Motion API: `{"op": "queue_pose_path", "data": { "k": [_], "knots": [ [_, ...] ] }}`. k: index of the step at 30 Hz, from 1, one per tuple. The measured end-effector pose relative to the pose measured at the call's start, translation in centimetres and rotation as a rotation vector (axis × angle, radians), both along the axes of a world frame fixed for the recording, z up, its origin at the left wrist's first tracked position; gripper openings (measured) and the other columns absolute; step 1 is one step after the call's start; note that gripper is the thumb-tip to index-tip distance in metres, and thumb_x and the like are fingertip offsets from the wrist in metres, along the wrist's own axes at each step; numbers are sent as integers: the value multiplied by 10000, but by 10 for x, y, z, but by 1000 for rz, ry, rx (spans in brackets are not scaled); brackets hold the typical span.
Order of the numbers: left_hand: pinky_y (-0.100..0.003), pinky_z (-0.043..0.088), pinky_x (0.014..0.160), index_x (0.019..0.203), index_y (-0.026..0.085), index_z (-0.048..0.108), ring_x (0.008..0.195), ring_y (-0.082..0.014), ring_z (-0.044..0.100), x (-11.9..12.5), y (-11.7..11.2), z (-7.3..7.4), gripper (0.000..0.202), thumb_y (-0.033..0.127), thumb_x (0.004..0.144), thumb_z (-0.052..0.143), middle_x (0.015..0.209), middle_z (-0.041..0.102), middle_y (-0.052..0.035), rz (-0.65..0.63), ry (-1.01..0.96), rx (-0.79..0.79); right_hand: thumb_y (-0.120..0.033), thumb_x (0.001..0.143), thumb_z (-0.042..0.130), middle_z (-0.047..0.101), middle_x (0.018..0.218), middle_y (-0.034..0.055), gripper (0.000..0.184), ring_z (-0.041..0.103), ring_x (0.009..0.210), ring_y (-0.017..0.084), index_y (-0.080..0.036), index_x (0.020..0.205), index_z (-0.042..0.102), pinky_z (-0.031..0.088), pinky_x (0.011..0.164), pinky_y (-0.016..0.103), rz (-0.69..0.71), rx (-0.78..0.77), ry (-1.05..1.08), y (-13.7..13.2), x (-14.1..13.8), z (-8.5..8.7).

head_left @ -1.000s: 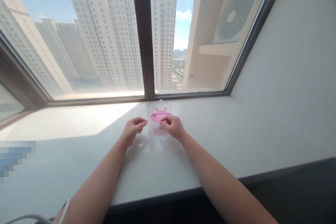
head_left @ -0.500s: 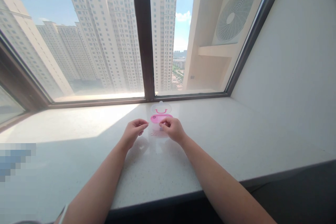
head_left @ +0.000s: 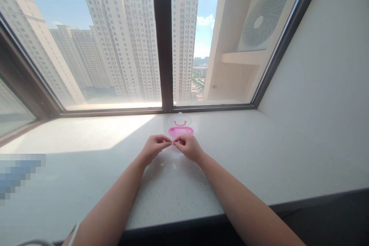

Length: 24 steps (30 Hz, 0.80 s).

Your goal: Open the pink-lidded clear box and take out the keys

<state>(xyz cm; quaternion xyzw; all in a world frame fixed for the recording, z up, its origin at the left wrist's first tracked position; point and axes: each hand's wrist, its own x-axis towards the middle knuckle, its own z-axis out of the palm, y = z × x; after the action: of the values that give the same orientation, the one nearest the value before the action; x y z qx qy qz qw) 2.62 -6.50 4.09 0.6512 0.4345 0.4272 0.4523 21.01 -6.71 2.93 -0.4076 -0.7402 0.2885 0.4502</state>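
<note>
My left hand (head_left: 157, 147) and my right hand (head_left: 188, 147) meet fingertip to fingertip over the white sill, both pinched closed. Something tiny and pale sits between the fingertips, too small to name. Just behind them stands a small pink-rimmed container (head_left: 181, 131), its clear lid (head_left: 180, 120) with a pink handle raised at the back. A little dark round spot shows at the left of the pink rim. The front of the container is mostly hidden by my hands. Below the fingertips, faint pink marks show, partly covered.
A broad white windowsill (head_left: 245, 161) runs under my forearms, its dark front edge close to me. Dark window frames (head_left: 165, 46) rise behind the container. A white wall (head_left: 325, 84) stands at the right. A blurred blue patch (head_left: 20, 175) lies at the far left.
My hands were apart, the right one in front of the container. Now the right has moved slightly down and left, and the left has moved right, so their fingertips meet.
</note>
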Motion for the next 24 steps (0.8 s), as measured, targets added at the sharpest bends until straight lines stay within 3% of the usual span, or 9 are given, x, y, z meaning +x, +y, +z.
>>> {"op": "queue_pose_path", "data": {
  "k": [24],
  "knots": [
    [-219,273,489,761,127,683,509,-92,393,1,-3,4,297,414,688,702,542,506,22,-63,54,-53,-278,766,609,391,478,-56,203,313,470,72,-107,772,719,242,464,210,20,11,-22,4,1,-2]
  ]
}}
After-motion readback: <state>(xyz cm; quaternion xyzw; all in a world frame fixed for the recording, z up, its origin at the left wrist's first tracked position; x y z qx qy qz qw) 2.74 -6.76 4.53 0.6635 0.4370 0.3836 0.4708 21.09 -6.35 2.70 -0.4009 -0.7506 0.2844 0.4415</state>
